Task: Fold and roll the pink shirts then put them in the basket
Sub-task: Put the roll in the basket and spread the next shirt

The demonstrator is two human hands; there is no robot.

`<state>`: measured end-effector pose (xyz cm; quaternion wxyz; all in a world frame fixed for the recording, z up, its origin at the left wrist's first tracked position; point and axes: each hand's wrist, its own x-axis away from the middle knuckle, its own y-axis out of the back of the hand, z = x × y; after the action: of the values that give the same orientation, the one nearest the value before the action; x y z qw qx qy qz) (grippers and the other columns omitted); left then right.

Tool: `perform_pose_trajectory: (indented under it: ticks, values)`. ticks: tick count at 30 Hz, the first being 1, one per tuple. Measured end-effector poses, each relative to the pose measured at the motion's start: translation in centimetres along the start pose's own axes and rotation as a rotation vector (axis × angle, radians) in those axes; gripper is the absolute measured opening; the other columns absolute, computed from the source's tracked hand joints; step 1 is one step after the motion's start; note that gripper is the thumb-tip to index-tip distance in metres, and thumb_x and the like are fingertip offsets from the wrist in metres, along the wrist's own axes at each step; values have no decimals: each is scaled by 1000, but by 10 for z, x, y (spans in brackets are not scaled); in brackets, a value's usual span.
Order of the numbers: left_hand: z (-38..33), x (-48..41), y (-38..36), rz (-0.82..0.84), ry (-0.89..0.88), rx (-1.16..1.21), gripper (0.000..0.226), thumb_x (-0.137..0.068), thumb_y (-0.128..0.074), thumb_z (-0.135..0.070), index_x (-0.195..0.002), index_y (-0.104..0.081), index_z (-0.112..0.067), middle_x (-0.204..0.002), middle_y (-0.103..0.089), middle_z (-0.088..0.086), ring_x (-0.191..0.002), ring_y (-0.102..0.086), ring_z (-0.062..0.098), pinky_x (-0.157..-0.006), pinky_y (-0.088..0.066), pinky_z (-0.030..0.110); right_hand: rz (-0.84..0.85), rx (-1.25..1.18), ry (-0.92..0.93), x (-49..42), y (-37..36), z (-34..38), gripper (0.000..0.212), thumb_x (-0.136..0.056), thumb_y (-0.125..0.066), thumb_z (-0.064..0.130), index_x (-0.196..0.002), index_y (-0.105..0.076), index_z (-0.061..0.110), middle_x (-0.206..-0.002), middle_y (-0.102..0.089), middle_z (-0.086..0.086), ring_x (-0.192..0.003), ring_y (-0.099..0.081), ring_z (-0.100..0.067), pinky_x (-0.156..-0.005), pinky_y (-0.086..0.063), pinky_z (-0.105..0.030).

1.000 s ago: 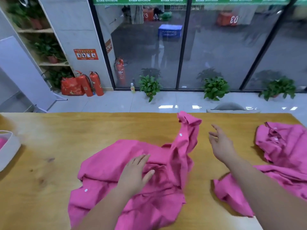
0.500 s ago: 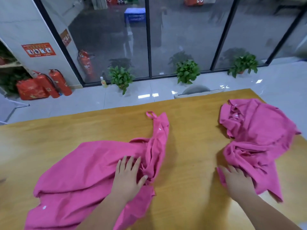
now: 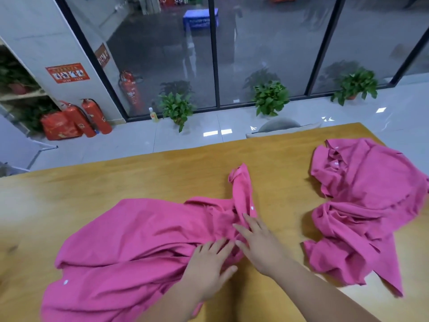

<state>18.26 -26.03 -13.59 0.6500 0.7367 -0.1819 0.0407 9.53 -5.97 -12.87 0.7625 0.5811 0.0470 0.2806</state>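
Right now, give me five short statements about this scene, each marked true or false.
1. The left hand and right hand both lie flat on the near shirt. True.
2. The crumpled shirt lies apart from it, bare table between. True.
3. The right hand grips the crumpled shirt. False: no hand touches it.
4. A basket stands between the shirts. False: no basket is in view.
5. The near shirt is rolled up. False: it lies spread and rumpled.
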Motion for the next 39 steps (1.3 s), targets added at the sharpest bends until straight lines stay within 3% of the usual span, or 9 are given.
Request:
perform_pose_trajectory:
  ticks: [6, 9, 12, 17, 20, 24, 29, 35, 39]
  values:
    - [55, 21, 2, 92, 316, -28, 96, -90, 6, -83, -167, -18, -31, -175, -17, 8, -158, -24, 29, -124, -30, 46, 56, 14, -47, 1, -22, -30, 69, -105, -32, 63, -165, -30, 28, -172, -26, 8, -157, -25, -13, -124, -34, -38]
    - [68, 21, 8, 14, 482, -132, 104, -86, 13, -81, -152, -44, -26, -146, -55, 15, -125, -61, 32, -95, -53, 43, -7, -77, -43, -6, -18, -35, 62, -108, -38, 57, -164, -31, 31, -168, -34, 9, -153, -35, -12, -121, -37, -35]
    - [73, 8, 24, -54, 569, -145, 80, -99, -6, -76, -126, -59, -23, -109, -71, 3, -98, -71, 27, -77, -53, 40, -111, -182, -65, -15, -14, -36, 57, -108, -40, 55, -160, -41, 32, -162, -45, 10, -147, -43, -11, -117, -42, -34]
    - [90, -12, 30, -246, 316, -100, 57, -97, -52, -56, -146, -50, -25, -143, -57, 8, -130, -54, 30, -106, -48, 49, -356, -262, -123, -19, -3, -33, 30, -105, -59, 36, -129, -73, 28, -132, -71, 5, -124, -65, -18, -101, -53, -34]
    - [80, -12, 30, -172, 74, 101, 69, -100, -43, -65, -160, -35, -32, -162, -39, -3, -149, -36, 22, -122, -34, 48, -410, -341, -245, -19, 2, -39, 35, -102, -61, 25, -135, -66, 36, -125, -71, 10, -106, -71, -20, -84, -58, -38]
    - [56, -4, 18, -25, -25, 107, 70, -96, -46, -74, -154, -40, -36, -154, -46, -7, -138, -46, 19, -113, -43, 41, -185, -299, -283, -30, 4, -51, 76, -98, -58, 15, -157, -27, 53, -119, -47, 15, -98, -65, -22, -71, -46, -35]
    - [53, -13, 19, -51, 104, 134, 34, -103, -45, -58, -108, -60, -28, -111, -68, -5, -105, -63, 21, -87, -51, 42, -48, -88, -320, -55, 11, -56, 19, -102, -51, 36, -115, -65, 37, -102, -63, 4, -103, -67, -26, -79, -57, -42]
    - [88, -25, 37, -360, 223, 262, 44, -103, -37, -60, -110, -69, -29, -107, -56, -10, -98, -61, 13, -83, -54, 38, 55, -97, -284, -74, 33, -42, 60, -102, -49, 26, -149, -30, 58, -114, -47, 1, -106, -65, -28, -83, -51, -41]
    - [111, -21, 43, -403, 387, 307, 16, -103, -54, -50, -111, -57, -36, -100, -69, -13, -89, -70, 17, -72, -55, 39, 10, -10, -300, -85, 41, -33, 36, -99, -49, 26, -131, -60, 38, -119, -60, -1, -111, -65, -28, -86, -54, -39]
